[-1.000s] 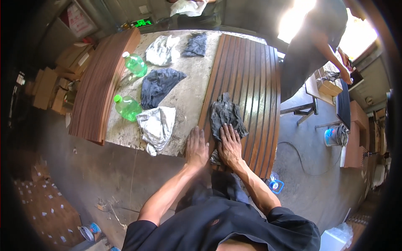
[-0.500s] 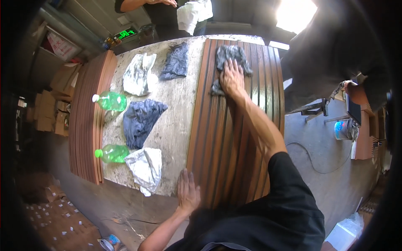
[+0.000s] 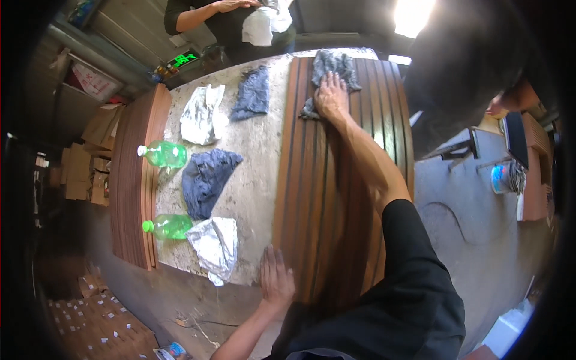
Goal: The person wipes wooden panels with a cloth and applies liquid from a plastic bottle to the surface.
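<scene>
My right hand [image 3: 332, 97] holds a crumpled dark grey rag [image 3: 335, 62] down against brown grooved boards [image 3: 306, 198], near their far end. The fingers lie over the cloth, and part of it sticks out to the left of the palm. At the near edge of the worktable [image 3: 255, 180], my left hand [image 3: 277, 281] rests with its fingers stretched out, beside the boards' left side. It holds nothing. The boards lie side by side with dark grooves between them, and light glints on their right part.
On the table lie white cloths [image 3: 203, 114] [image 3: 215, 247], dark blue-grey cloths [image 3: 207, 180] [image 3: 252, 93] and green bottles [image 3: 167, 154] [image 3: 170, 227]. A board stack [image 3: 135, 180] lines the left edge. Across the table, a person holds a white cloth [image 3: 259, 27]. Another stands at right near a bucket [image 3: 507, 178].
My right hand has pushed the dark grey rag farther away along the boards, to their far end. My left hand stays at the near table edge. The view has shifted slightly.
</scene>
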The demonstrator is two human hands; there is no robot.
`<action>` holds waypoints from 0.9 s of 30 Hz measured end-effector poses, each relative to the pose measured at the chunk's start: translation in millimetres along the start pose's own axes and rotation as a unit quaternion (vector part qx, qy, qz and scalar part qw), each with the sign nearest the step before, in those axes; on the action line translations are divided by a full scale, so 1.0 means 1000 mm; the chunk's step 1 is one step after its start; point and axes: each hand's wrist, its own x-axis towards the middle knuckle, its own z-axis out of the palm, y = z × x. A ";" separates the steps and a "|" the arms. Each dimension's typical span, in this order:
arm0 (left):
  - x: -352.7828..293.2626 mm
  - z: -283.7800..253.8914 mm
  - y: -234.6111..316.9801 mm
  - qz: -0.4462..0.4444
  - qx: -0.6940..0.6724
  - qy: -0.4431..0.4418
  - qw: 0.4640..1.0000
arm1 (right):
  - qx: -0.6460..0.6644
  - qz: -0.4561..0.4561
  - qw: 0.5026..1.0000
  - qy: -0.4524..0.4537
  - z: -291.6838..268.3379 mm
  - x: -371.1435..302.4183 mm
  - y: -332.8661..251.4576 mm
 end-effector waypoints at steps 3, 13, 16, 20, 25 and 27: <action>-0.001 0.001 -0.005 0.016 -0.007 0.028 0.999 | 0.029 -0.013 0.999 0.002 -0.030 -0.079 -0.030; -0.004 0.017 -0.017 0.042 -0.032 0.084 0.995 | 0.094 -0.045 0.993 -0.052 -0.170 -0.434 -0.093; -0.002 0.018 -0.017 0.059 -0.025 0.083 0.994 | 0.070 -0.017 0.994 -0.087 -0.181 -0.466 -0.086; -0.004 0.015 -0.015 0.055 -0.033 0.068 0.996 | 0.055 -0.029 0.995 -0.074 -0.166 -0.397 -0.059; 0.001 0.013 -0.012 0.060 -0.040 0.060 0.996 | -0.007 -0.002 0.996 -0.090 -0.111 -0.236 0.000; 0.001 0.009 -0.011 0.045 -0.050 0.043 0.997 | -0.001 0.003 0.997 -0.081 -0.092 -0.173 0.018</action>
